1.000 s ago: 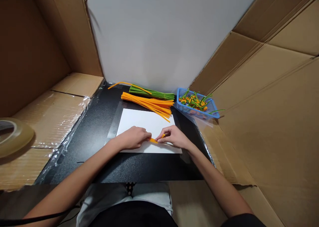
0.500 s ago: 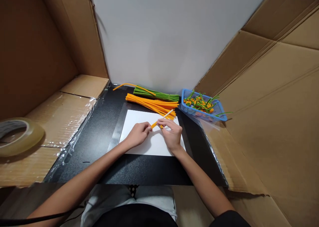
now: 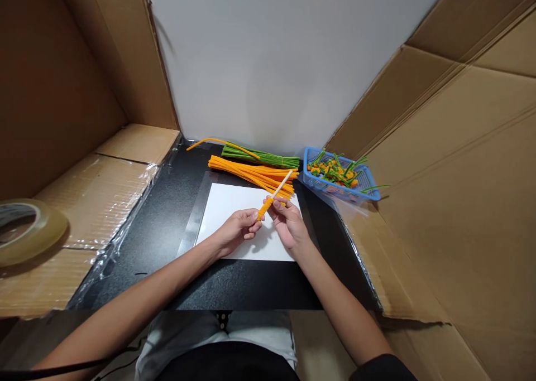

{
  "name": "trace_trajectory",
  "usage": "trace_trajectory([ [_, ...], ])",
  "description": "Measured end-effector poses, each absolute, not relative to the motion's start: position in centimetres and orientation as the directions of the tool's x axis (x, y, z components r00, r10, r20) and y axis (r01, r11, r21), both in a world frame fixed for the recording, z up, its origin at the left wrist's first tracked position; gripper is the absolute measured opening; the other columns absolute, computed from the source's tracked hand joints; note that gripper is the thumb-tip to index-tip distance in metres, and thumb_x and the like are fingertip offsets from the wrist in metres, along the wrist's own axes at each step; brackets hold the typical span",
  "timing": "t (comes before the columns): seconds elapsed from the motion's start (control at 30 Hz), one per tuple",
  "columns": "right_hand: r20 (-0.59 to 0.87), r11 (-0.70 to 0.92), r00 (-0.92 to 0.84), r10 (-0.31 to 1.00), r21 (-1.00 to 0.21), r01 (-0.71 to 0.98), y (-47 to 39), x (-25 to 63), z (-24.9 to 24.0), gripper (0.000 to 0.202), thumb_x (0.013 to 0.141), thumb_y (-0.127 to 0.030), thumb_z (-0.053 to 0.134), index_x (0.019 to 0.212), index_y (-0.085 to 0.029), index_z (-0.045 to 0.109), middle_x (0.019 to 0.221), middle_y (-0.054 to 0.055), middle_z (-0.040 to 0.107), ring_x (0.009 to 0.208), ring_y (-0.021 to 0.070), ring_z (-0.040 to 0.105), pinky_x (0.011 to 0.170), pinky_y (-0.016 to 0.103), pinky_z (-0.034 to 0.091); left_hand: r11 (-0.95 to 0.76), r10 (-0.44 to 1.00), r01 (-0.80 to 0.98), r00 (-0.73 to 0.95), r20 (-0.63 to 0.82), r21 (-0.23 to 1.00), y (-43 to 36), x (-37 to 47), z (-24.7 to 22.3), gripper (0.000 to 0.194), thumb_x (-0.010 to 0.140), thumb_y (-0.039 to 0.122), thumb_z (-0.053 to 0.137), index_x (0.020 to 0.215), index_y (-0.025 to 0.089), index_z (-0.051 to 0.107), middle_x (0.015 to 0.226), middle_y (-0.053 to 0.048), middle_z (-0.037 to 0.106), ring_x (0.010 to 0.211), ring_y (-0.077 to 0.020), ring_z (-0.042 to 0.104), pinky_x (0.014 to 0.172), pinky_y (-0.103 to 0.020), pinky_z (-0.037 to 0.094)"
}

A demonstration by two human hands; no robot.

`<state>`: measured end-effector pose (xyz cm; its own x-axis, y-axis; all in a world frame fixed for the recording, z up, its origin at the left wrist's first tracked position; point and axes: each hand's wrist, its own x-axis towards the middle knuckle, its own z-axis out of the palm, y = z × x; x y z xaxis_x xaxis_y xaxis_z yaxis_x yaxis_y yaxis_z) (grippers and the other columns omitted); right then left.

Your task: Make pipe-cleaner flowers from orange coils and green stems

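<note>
A pale thin stick [image 3: 283, 183] slants up to the right, above a white sheet of paper [image 3: 221, 202]. Around its lower part winds an orange pipe cleaner [image 3: 265, 208] in a tight coil. My left hand [image 3: 238, 229] is closed on the lower end of the stick and coil. At the coil's upper end my right hand [image 3: 290, 223] pinches the pipe cleaner, a short bit of orange showing by its fingertips. A bundle of orange pipe cleaners [image 3: 247, 172] and a bundle of green pipe cleaners [image 3: 268, 158] lie just behind the paper.
A blue basket [image 3: 335, 188] holding orange and green pipe-cleaner pieces stands at the back right. One loose orange pipe cleaner [image 3: 205, 141] lies across the green bundle. A tape roll [image 3: 54, 233] sits on cardboard at the left. Cardboard walls [image 3: 460, 174] flank the black table [image 3: 154, 230].
The stick and coil have risen slightly and tilted more upright. More of the orange coil shows between my hands, and the fingers of my right hand have shifted around it.
</note>
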<state>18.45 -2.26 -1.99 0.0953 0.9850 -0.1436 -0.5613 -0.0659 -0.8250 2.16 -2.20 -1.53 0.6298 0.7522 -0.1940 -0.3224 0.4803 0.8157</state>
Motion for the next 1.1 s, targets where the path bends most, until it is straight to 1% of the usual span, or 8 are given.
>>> trace_trajectory([
  [0.3, -0.216, -0.203, -0.067, 0.974, -0.708, -0.676, -2.4, 18.4, -2.9, 0.039, 0.055, -0.038, 0.098, 0.077, -0.026, 0.068, 0.082, -0.003, 0.073, 0.085, 0.0155, 0.068, 0.069, 0.024, 0.059, 0.472, 0.676, -0.285, 0.725, -0.134, 0.834, -2.4, 2.3, -1.5, 0.048, 0.078, 0.055, 0.078, 0.085, 0.012, 0.058, 0.059, 0.006, 0.041, 0.05, -0.0054, 0.025, 0.046, -0.019, 0.02],
  [0.4, -0.176, -0.224, -0.141, 0.974, -0.69, -0.689, -2.7, 18.7, -2.7, 0.04, 0.054, -0.039, 0.098, 0.076, -0.026, 0.067, 0.078, -0.004, 0.069, 0.079, 0.0161, 0.065, 0.06, 0.026, 0.056, 0.313, 0.653, -0.192, 0.754, -0.064, 0.93, -1.9, 1.7, -1.2, 0.046, 0.085, 0.058, 0.07, 0.085, 0.013, 0.058, 0.06, 0.005, 0.044, 0.05, -0.0065, 0.032, 0.049, -0.021, 0.026],
  [0.5, -0.135, -0.256, -0.225, 0.965, -0.664, -0.702, -3.0, 19.0, -2.2, 0.043, 0.05, -0.034, 0.1, 0.076, -0.025, 0.067, 0.074, -0.006, 0.066, 0.075, 0.0145, 0.063, 0.061, 0.025, 0.054, 0.071, 0.626, -0.063, 0.78, 0.005, 0.996, -1.3, 0.8, -0.9, 0.044, 0.094, 0.057, 0.059, 0.087, 0.013, 0.06, 0.063, 0.003, 0.049, 0.055, -0.0088, 0.041, 0.056, -0.022, 0.033],
  [0.63, -0.164, -0.349, -0.329, 0.93, -0.673, -0.652, -2.8, 19.6, -2.3, 0.052, 0.054, -0.03, 0.098, 0.098, -0.022, 0.072, 0.071, -0.005, 0.068, 0.072, 0.0132, 0.064, 0.069, 0.025, 0.055, -0.187, 0.616, 0.084, 0.786, 0.051, 0.979, -0.6, -0.4, -0.5, 0.04, 0.099, 0.052, 0.05, 0.091, 0.015, 0.062, 0.069, 0.002, 0.053, 0.062, -0.0114, 0.046, 0.061, -0.024, 0.037],
  [0.73, -0.185, -0.411, -0.422, 0.887, -0.733, -0.542, -2.4, 20.3, -2.5, 0.057, 0.058, -0.025, 0.095, 0.109, -0.018, 0.071, 0.071, -0.001, 0.072, 0.073, 0.0143, 0.069, 0.077, 0.025, 0.055, -0.453, 0.619, 0.239, 0.777, 0.11, 0.859, -0.1, -1.3, -0.3, 0.032, 0.102, 0.041, 0.047, 0.096, 0.016, 0.066, 0.076, -0.001, 0.06, 0.069, -0.014, 0.052, 0.068, -0.025, 0.039],
  [0.83, -0.239, -0.418, -0.443, 0.864, -0.833, -0.364, -1.8, 21.2, -2.5, 0.046, 0.061, -0.024, 0.094, 0.101, -0.016, 0.074, 0.082, 0.005, 0.078, 0.077, 0.0155, 0.073, 0.071, 0.023, 0.054, -0.68, 0.599, 0.398, 0.786, 0.153, 0.615, 0.5, -2.2, -0.2, 0.025, 0.101, 0.022, 0.044, 0.102, 0.017, 0.068, 0.088, -0.006, 0.064, 0.078, -0.0172, 0.058, 0.072, -0.027, 0.04],
  [0.97, -0.306, -0.388, -0.37, 0.877, -0.906, -0.172, -0.9, 22.3, -2.4, 0.038, 0.056, -0.029, 0.097, 0.084, -0.014, 0.075, 0.082, 0.006, 0.079, 0.071, 0.0142, 0.072, 0.063, 0.021, 0.051, -0.81, 0.562, 0.507, 0.815, 0.142, 0.293, 1.1, -2.7, -0.4, 0.026, 0.1, 0.013, 0.043, 0.101, 0.019, 0.068, 0.081, -0.006, 0.063, 0.081, -0.0202, 0.058, 0.068, -0.029, 0.038],
  [1.1, -0.301, -0.337, -0.414, 0.859, -0.941, -0.015, -0.7, 22.4, -2.4, 0.037, 0.057, -0.03, 0.095, 0.085, -0.014, 0.078, 0.083, 0.008, 0.08, 0.071, 0.0152, 0.071, 0.064, 0.023, 0.05, -0.879, 0.476, 0.472, 0.874, 0.097, 0.062, 1.1, -2.6, -0.8, 0.019, 0.096, 0.007, 0.052, 0.1, 0.017, 0.067, 0.078, -0.005, 0.065, 0.086, -0.0233, 0.056, 0.069, -0.033, 0.039],
])
